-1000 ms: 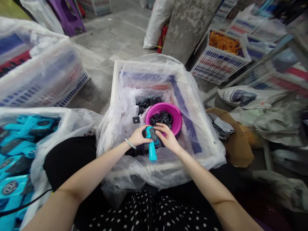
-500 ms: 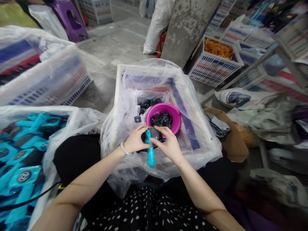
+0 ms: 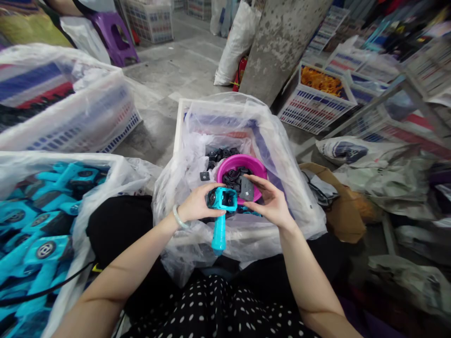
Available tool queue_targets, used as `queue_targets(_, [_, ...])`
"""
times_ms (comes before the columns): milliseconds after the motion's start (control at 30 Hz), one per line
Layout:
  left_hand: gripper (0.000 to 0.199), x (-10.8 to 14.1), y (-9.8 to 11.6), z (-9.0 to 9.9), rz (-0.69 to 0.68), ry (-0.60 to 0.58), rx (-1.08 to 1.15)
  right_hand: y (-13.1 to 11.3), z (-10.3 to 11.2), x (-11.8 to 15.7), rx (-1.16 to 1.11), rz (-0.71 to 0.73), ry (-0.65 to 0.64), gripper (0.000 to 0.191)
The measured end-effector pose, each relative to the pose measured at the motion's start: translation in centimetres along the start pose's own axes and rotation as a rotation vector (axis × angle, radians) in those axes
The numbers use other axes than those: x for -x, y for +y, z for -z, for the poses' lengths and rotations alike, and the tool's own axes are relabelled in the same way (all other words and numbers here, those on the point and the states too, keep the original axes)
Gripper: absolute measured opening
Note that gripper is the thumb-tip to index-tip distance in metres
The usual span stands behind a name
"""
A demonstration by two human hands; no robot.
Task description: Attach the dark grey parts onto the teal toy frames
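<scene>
My left hand (image 3: 198, 203) grips a turquoise plastic part (image 3: 219, 232) by its head; its handle points down toward me and an open square cavity faces right. Just right of it, my right hand (image 3: 271, 199) holds a dark grey cover (image 3: 246, 188) between thumb and fingers, apart from the turquoise part. Both are over the near side of a magenta bowl (image 3: 260, 170) with dark small pieces in it. The bowl sits in a plastic-lined white crate (image 3: 180, 123). A small black square piece (image 3: 205, 176) lies on the liner left of the bowl.
At left, a lined crate (image 3: 118, 164) holds many turquoise parts, with another lined crate (image 3: 105, 112) behind. An open cardboard box (image 3: 347, 220) stands at right. Farther back are a concrete pillar (image 3: 278, 47), a crate of orange pieces (image 3: 305, 105) and a purple stool (image 3: 112, 35).
The dark grey cover has come away from the turquoise part and moved right in my right hand. The part's square cavity is now exposed. The whole view has shifted slightly.
</scene>
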State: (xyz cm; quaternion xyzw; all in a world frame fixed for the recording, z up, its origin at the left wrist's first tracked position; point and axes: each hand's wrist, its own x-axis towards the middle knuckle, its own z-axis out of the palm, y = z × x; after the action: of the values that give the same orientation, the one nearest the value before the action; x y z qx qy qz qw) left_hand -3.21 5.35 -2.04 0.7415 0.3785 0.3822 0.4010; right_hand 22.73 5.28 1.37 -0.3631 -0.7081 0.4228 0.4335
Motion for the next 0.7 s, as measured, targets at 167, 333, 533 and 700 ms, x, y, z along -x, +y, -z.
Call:
queue_targets(167, [0.072, 0.1, -0.3, 0.0, 0.014, -0.006, -0.043, -1.1, -0.9, -0.2, 0.173, 0.043, -0.17, 0.07])
queue_targets(333, [0.073, 0.2, -0.7, 0.2, 0.015, 0.014, -0.081, -0.6, -2.2, -0.8, 0.287, 0.114, -0.232, 0.067])
queue_targets(533, [0.081, 0.7, -1.0, 0.7, 0.014, 0.006, -0.158, 1.5, -2.7, -1.1, 0.227, 0.058, -0.205, 0.057])
queue_targets(700, [0.063, 0.7, -1.4, 1.4, -0.161, 0.0, -0.085, 3.2, -3.3, -1.9, -0.143, -0.17, -0.237, 0.071])
